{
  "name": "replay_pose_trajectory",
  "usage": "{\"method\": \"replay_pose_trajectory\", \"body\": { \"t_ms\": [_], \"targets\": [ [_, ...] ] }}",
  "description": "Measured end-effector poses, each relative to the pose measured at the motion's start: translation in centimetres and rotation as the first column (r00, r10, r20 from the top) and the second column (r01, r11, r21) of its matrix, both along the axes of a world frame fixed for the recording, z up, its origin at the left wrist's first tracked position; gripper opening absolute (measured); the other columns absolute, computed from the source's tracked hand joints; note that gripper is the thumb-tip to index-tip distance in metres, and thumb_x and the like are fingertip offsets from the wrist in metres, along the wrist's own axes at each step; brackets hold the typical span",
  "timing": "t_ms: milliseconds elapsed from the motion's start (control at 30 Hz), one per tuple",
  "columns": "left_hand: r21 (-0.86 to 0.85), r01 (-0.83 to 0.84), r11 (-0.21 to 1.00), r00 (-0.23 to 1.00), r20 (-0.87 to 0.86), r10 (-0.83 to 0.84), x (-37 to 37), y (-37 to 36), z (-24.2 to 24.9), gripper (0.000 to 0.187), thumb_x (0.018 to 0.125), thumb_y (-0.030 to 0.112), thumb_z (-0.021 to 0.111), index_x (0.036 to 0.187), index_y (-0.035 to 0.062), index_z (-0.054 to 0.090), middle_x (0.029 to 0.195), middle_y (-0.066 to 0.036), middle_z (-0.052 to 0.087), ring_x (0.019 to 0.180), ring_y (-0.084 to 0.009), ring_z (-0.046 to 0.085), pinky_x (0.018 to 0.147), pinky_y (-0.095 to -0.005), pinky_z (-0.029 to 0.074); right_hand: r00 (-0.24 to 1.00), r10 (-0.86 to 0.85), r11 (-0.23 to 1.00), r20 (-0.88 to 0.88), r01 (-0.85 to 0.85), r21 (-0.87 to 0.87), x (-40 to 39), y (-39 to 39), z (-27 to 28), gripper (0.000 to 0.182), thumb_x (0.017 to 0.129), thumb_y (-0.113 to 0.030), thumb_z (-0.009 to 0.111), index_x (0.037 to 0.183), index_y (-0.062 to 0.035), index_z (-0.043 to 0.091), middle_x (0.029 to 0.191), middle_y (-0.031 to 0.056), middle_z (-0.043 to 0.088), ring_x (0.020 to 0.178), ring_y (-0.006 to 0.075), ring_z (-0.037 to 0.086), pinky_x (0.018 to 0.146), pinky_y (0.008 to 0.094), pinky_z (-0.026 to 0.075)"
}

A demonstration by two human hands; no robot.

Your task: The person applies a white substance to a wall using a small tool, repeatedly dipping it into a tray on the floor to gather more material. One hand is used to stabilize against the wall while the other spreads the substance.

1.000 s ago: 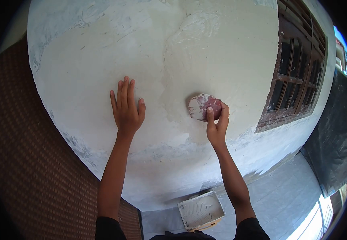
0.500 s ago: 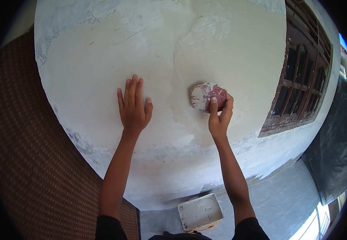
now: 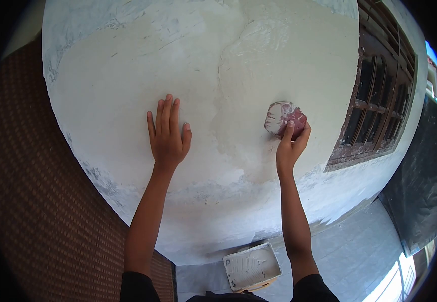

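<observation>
My left hand (image 3: 168, 136) lies flat against the pale wall (image 3: 203, 65), its fingers spread and nothing held. To the right, my right hand (image 3: 292, 146) grips a dark red, roughly rounded pad (image 3: 286, 120) by its lower right edge, thumb on the near face. White paste is smeared over the pad's left part. The pad is at the wall, beside a patch of damp-looking plaster; whether its far edge touches the wall is hard to tell. A thin crack runs down the wall between my hands.
A tray (image 3: 252, 267) with whitish paste stands on the grey floor covering (image 3: 339, 256) below. Right of my hands is a brown wooden window (image 3: 377, 105). Dark sheeting (image 3: 420, 176) hangs at the far right, and a woven brown screen (image 3: 52, 176) borders the wall at left.
My right hand has moved to the right along the wall with the pad in it. My left hand has stayed in the same place on the wall.
</observation>
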State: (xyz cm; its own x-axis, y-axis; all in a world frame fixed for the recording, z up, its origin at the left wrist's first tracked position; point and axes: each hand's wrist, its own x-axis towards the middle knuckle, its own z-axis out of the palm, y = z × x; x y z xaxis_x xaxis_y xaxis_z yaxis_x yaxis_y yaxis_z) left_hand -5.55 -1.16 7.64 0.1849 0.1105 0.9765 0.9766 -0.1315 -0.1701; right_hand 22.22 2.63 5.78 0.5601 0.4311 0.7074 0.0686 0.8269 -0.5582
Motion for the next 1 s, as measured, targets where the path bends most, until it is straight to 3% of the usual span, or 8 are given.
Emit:
{"method": "replay_pose_trajectory", "body": {
  "t_ms": [100, 267, 400, 500, 600, 733, 900, 1000],
  "targets": [
    [0.01, -0.008, 1.0, 1.0, -0.004, 0.008, 0.0, 0.0, -0.1, 0.059, 0.093, 0.02, 0.049, 0.148, 0.004, 0.036, 0.154, -0.013, 0.036, 0.144, -0.0317, 0.031, 0.118, -0.0556, 0.017, 0.996, 0.09, 0.989, 0.0, -0.089, 0.118, 0.2, -0.5, -0.5, 0.028, 0.099, -0.014, 0.056, 0.121, 0.0027, 0.051, 0.103, 0.012, 0.06, 0.091, 0.0157, 0.054, 0.083, 0.0318, 0.046],
    [0.009, -0.008, 1.0, 1.0, -0.007, 0.008, -0.1, 0.0, -0.1, 0.059, 0.093, 0.021, 0.049, 0.148, 0.0044, 0.036, 0.155, -0.013, 0.036, 0.144, -0.0311, 0.032, 0.118, -0.0555, 0.017, 0.58, -0.23, 0.962, 0.782, 0.014, 0.272, -3.6, -2.1, -1.8, 0.03, 0.087, -0.008, 0.066, 0.116, -0.0034, 0.058, 0.086, 0.0075, 0.058, 0.084, 0.0223, 0.046, 0.082, 0.0368, 0.029],
    [0.007, -0.004, 1.0, 1.0, -0.002, 0.004, -0.1, 0.0, 0.0, 0.058, 0.094, 0.021, 0.047, 0.148, 0.0045, 0.037, 0.154, -0.013, 0.036, 0.144, -0.0313, 0.032, 0.118, -0.0554, 0.017, 1.0, 0.016, 1.0, 0.012, -0.016, -0.001, 0.9, 0.4, 3.3, 0.034, 0.098, -0.017, 0.058, 0.123, 0.0039, 0.051, 0.106, 0.013, 0.062, 0.101, 0.0196, 0.057, 0.087, 0.0342, 0.046],
    [0.014, -0.003, 1.0, 1.0, 0.007, 0.003, 0.0, 0.0, -0.2, 0.057, 0.094, 0.021, 0.047, 0.148, 0.0044, 0.037, 0.154, -0.013, 0.036, 0.144, -0.0315, 0.032, 0.118, -0.0553, 0.017, 0.958, -0.076, 0.989, -0.275, 0.107, 0.099, 4.0, 2.3, 3.8, 0.031, 0.101, -0.017, 0.055, 0.124, 0.0037, 0.05, 0.112, 0.0117, 0.058, 0.102, 0.0163, 0.058, 0.083, 0.0295, 0.051],
    [0.014, -0.012, 1.0, 1.0, 0.016, 0.012, 0.2, 0.0, -0.3, 0.058, 0.094, 0.02, 0.047, 0.148, 0.0042, 0.036, 0.154, -0.013, 0.036, 0.144, -0.0315, 0.031, 0.118, -0.0552, 0.017, 0.984, -0.024, 0.995, 0.176, 0.006, 0.104, 0.5, -0.4, 2.6, 0.031, 0.098, -0.016, 0.058, 0.122, 0.0017, 0.052, 0.108, 0.0133, 0.059, 0.097, 0.0205, 0.055, 0.088, 0.0346, 0.043],
    [-0.001, -0.013, 1.0, 1.0, 0.012, 0.013, 0.1, -0.1, -0.3, 0.059, 0.093, 0.019, 0.047, 0.149, 0.004, 0.036, 0.155, -0.013, 0.035, 0.145, -0.0312, 0.031, 0.118, -0.0548, 0.016, 0.619, -0.17, 0.984, 0.767, 0.069, 0.162, -2.3, -2.3, 1.4, 0.033, 0.093, -0.014, 0.062, 0.122, -0.0001, 0.054, 0.103, 0.0165, 0.06, 0.095, 0.0276, 0.051, 0.094, 0.0397, 0.033],
    [-0.004, -0.027, 1.0, 0.999, 0.02, 0.027, 0.3, -0.1, -0.5, 0.06, 0.093, 0.02, 0.048, 0.149, 0.0039, 0.035, 0.156, -0.013, 0.035, 0.146, -0.0312, 0.029, 0.118, -0.0546, 0.016, 0.986, -0.121, 0.993, -0.113, 0.119, -0.021, 4.4, 0.4, 7.1, 0.036, 0.099, -0.017, 0.055, 0.126, 0.006, 0.048, 0.107, 0.0152, 0.061, 0.096, 0.0197, 0.061, 0.081, 0.0327, 0.052],
    [0.003, -0.051, 0.999, 0.998, 0.049, 0.051, 1.0, 0.0, -0.9, 0.06, 0.094, 0.022, 0.046, 0.15, 0.0033, 0.034, 0.156, -0.013, 0.034, 0.146, -0.0316, 0.029, 0.118, -0.0543, 0.015, 0.98, -0.052, 0.99, -0.193, 0.076, 0.12, 5.8, 1.8, 6.9, 0.035, 0.1, -0.017, 0.055, 0.126, 0.0053, 0.046, 0.106, 0.0128, 0.062, 0.092, 0.0157, 0.061, 0.079, 0.0295, 0.052]
  ]
}}
